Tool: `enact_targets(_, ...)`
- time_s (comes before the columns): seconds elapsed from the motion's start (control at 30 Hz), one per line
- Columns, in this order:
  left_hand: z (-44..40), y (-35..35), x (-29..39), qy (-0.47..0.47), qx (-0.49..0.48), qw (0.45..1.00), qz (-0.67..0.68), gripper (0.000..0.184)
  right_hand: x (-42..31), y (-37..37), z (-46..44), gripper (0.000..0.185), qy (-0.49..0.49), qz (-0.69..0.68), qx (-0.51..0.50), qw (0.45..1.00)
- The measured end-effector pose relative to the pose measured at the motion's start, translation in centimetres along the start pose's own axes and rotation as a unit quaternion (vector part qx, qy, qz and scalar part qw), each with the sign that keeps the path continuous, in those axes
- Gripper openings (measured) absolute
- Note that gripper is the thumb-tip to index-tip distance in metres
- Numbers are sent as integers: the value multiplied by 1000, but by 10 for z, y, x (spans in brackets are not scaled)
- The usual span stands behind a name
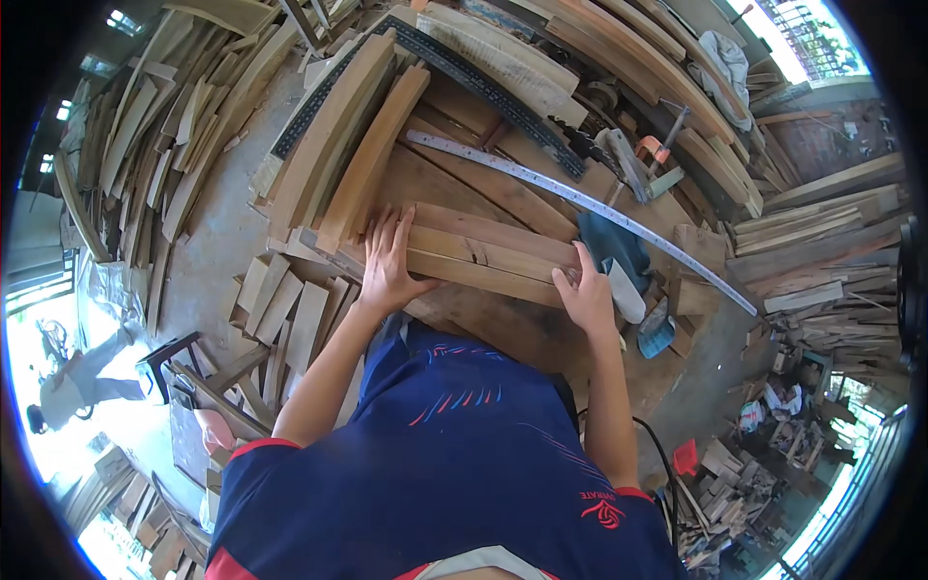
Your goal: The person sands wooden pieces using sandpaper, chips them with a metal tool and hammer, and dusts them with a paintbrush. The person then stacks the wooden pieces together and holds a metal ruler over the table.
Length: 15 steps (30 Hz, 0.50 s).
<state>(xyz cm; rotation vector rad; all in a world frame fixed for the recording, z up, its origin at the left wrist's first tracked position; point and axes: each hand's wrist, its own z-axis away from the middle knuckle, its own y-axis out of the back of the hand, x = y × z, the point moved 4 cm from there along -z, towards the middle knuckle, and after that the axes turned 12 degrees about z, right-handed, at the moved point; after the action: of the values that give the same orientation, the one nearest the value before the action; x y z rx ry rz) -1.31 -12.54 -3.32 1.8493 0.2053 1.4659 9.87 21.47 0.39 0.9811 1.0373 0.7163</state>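
Observation:
Several short wooden boards (483, 253) lie side by side across the workbench in front of me. At their left end rests my left hand (389, 263), its fingers spread over the wood and the thumb apart. My right hand (587, 290) is on their right end, thumb and fingers apart, with the fingertips on the edge. Beyond the boards, a long white ruler (580, 200) lies diagonally. Longer upright-edged planks (372, 159) stand just past my left hand. A dark perforated metal square (483, 87) lies behind them.
An orange clamp (653, 149) and a blue cloth (616, 248) are at the right of the bench. Stacked timber (822, 237) fills the right side, and wood offcuts (290, 309) lie at lower left. A person (77, 382) is at far left.

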Motion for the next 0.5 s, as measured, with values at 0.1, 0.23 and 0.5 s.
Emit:
enact_targets(0.1, -1, 2, 0, 4, -13, 1000, -4, 135, -6, 3, 2, 73, -12, -6, -3, 1000)
enact_targets(0.23, -3, 3, 0, -10, -9, 1000, 4, 136, -5, 1, 12, 69, -22, -9, 33, 999)
enact_targets(0.5, -3, 1, 1, -15, -6, 1000, 11, 136, -3, -1, 13, 64, -41, -27, 26, 998)
